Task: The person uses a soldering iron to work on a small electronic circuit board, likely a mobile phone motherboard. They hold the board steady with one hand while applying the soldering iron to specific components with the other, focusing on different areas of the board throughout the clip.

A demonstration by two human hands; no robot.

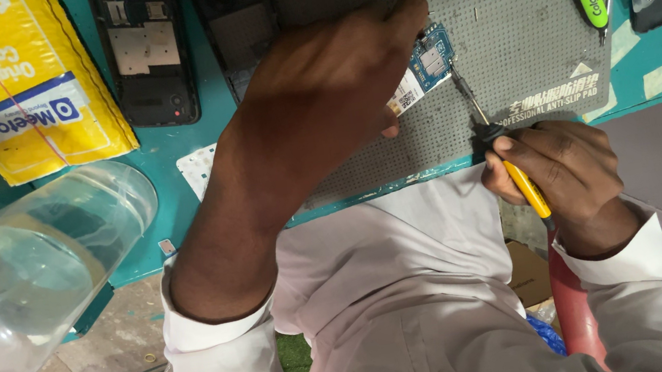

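Looming nearest at the left, a clear plastic bottle (28, 277) is lying on its side by the bench edge, and your left forearm could knock it if you are shifting. Your right hand (564, 172) is closing around a yellow-handled soldering iron (507, 163) at the near right, its tip reaching up to the small blue circuit board (430, 60). Your left hand (326, 84) is pinning that board onto the grey anti-slip mat (515, 34), fingers curled narrow over it. Those fingertips are sitting just beside the tip, so a slip is risking a burn or a bridged joint. Farther off, an opened phone (143, 53) and a yellow packet (15, 83) are lying at the left.
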